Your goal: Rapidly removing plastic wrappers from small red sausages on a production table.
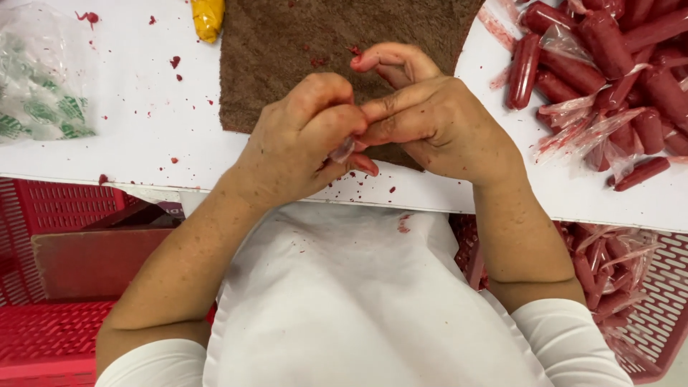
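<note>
My left hand (297, 140) and my right hand (430, 118) meet over the near edge of a brown towel (287, 43). Both pinch a small piece of clear plastic wrapper (342, 150) between thumbs and fingers. Red stains mark my fingertips. What the wrapper contains is hidden by my fingers. The hands touch each other above the white table (143, 143).
A pile of red sausage-shaped sticks in clear plastic (609, 72) lies at the right. A red basket (645, 301) below holds more of them. Another red crate (43, 301) sits lower left. A clear bag with green print (39, 86) and a yellow object (208, 16) lie far left.
</note>
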